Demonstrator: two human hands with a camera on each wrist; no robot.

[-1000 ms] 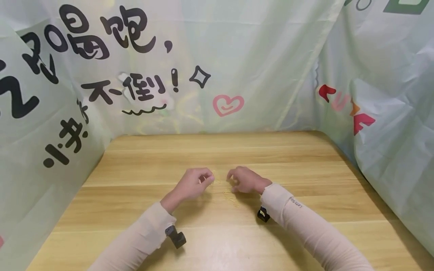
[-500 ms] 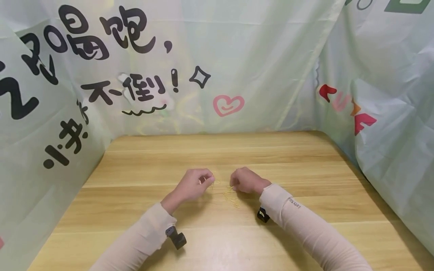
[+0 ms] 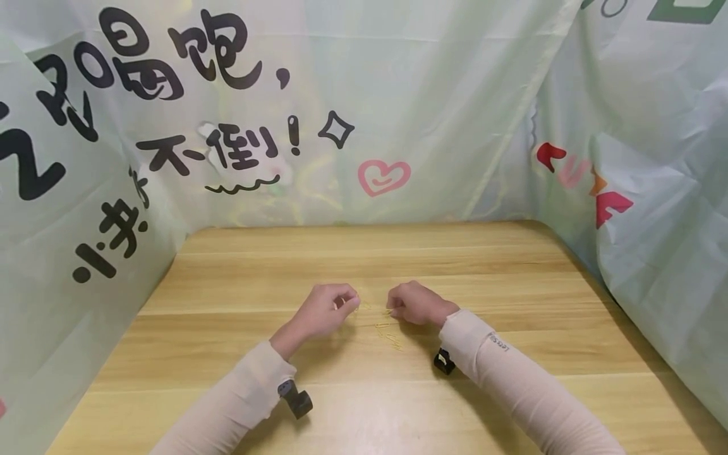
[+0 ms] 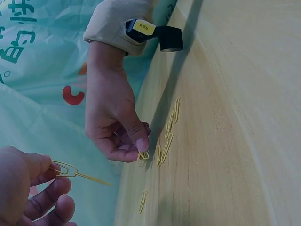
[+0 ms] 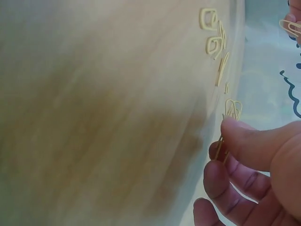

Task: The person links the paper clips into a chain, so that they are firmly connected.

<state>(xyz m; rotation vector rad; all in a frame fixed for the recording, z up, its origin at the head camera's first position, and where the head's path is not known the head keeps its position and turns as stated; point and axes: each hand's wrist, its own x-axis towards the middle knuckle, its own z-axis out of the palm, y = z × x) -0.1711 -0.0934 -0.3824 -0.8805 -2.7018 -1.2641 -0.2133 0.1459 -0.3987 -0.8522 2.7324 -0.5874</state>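
Between its thumb and index finger, my left hand (image 3: 325, 308) pinches a yellow paper clip (image 4: 70, 166). A second paper clip (image 4: 94, 179) is hooked through it and hangs off the end, in the left wrist view. My right hand (image 3: 418, 302) is across from it, low over the table, its thumb and fingers pinching yellow paper clips (image 5: 233, 107); part of them is hidden by the fingertips. Close by on the wood, several loose paper clips (image 4: 164, 150) lie in a scattered row. One paper clip (image 4: 142, 202) lies apart from the others, between the hands.
The wooden table (image 3: 364, 404) has rounded far corners. A pale green cloth (image 3: 455, 95) with black lettering and a pink heart (image 3: 383, 177) hangs behind it and along both sides. Each cuff carries a small black camera mount, such as the left mount (image 3: 296, 398).
My right hand's fingers, spread over the clips a second ago, have closed into a pinch and drawn slightly to the right. My left hand has barely moved.
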